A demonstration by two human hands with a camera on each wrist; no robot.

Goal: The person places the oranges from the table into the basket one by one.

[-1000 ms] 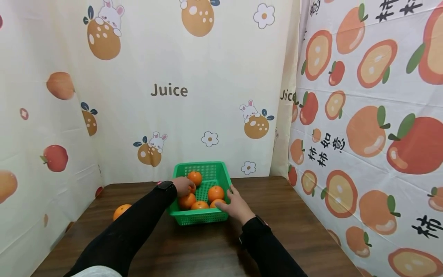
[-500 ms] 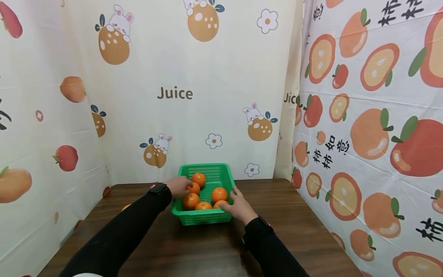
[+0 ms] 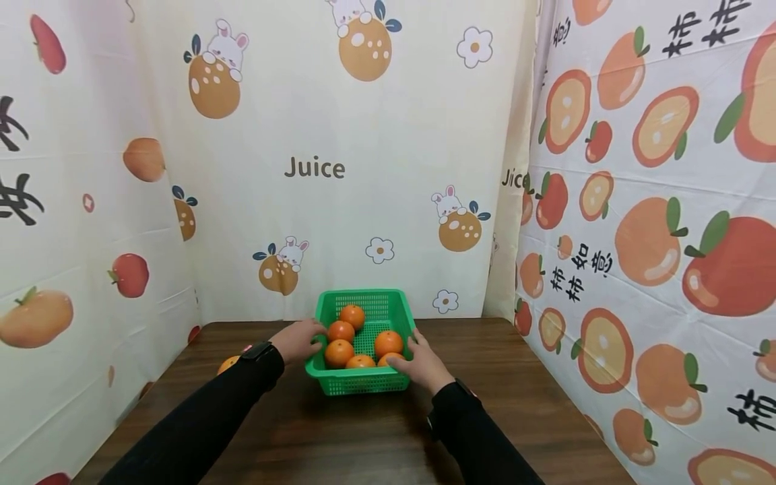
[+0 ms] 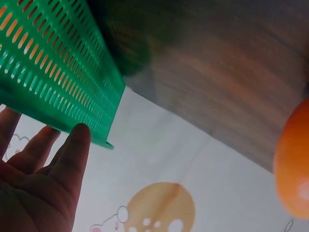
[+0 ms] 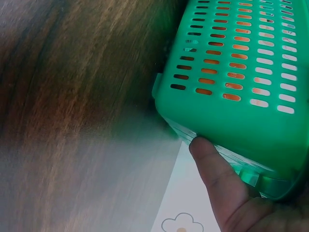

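A green plastic basket with slotted walls stands on the table, with several oranges lying inside, mostly towards its left and near sides. My left hand is just outside the basket's left rim, its fingers relaxed and pointing towards it. In the left wrist view those fingers hold nothing and sit close to the rim. My right hand holds the basket at its near right part, thumb over the rim; in the right wrist view one finger lies along the outer wall. Its other fingers are hidden there.
One more orange lies on the brown wooden table, left of the basket and partly behind my left forearm. Fruit-printed curtains close off the back and both sides, right behind the basket.
My left hand has let go of an orange inside the basket and drawn back left over the rim. The right hand has stayed on the basket. The head view has shifted slightly.
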